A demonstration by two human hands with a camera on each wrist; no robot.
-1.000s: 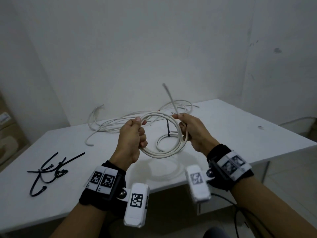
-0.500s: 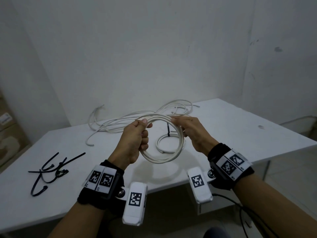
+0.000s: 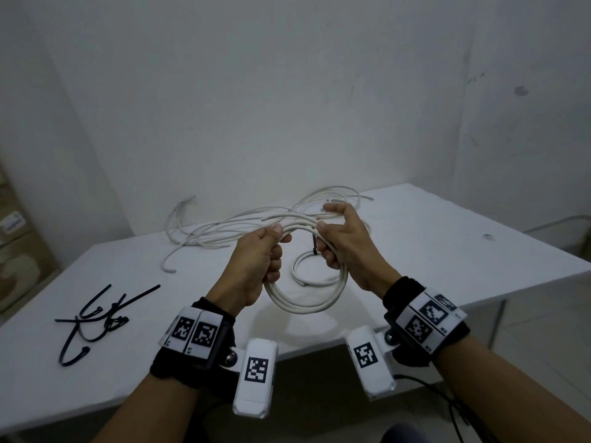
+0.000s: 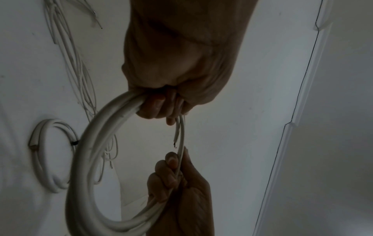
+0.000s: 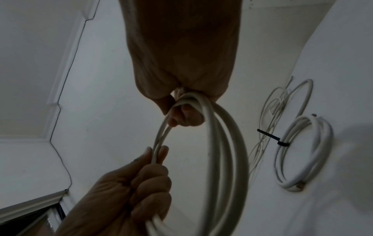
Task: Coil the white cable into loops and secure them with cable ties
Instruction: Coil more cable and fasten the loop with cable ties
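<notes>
I hold a coil of white cable [image 3: 303, 306] above the table's near edge, its loops hanging between my hands. My left hand [image 3: 275, 247] grips the coil's left side in a fist, thumb on top. My right hand [image 3: 326, 247] grips the right side, with its upper fingers reaching back along a strand. In the left wrist view the cable's bare end [image 4: 175, 138] sticks out beside the loop [image 4: 86, 151] below the left hand [image 4: 161, 110]. In the right wrist view the right hand [image 5: 181, 115] clasps the bundled loops [image 5: 228, 151].
A second white coil [image 3: 302, 276] lies on the white table [image 3: 447, 251] behind my hands, bound by a black tie [image 3: 315, 244]. Loose white cables [image 3: 217, 235] sprawl along the back. Several black cable ties [image 3: 92, 318] lie at the left. Boxes [image 3: 16, 251] stand beyond the table's left side.
The cable end that stuck up from my right hand has been laid down along the coil. The coil has tilted and lengthened between my hands.
</notes>
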